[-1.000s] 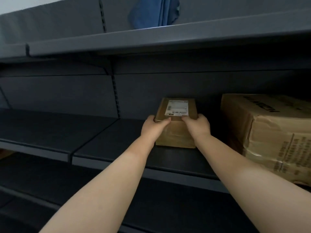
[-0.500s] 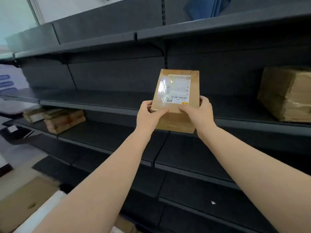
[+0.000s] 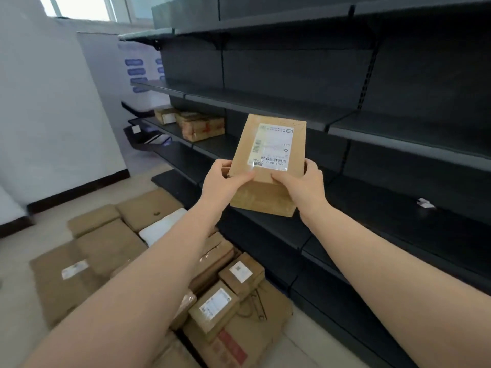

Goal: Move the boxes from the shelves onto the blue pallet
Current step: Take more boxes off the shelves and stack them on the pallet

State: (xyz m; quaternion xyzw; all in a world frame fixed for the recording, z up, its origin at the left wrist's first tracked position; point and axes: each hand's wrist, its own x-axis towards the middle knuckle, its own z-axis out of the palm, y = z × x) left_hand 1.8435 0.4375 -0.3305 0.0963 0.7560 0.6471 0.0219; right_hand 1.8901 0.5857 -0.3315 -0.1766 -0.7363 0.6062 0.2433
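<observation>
Brown labelled box (image 3: pixel 268 166), tilted

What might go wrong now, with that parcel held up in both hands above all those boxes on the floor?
The small box is held only at its near end by the left hand and right hand, so it might tip or slip. The pile of boxes below is crowded and uneven, so a box set on top may slide off. The pile also lies close to the shelves, so it looks easy to trip on.
</observation>
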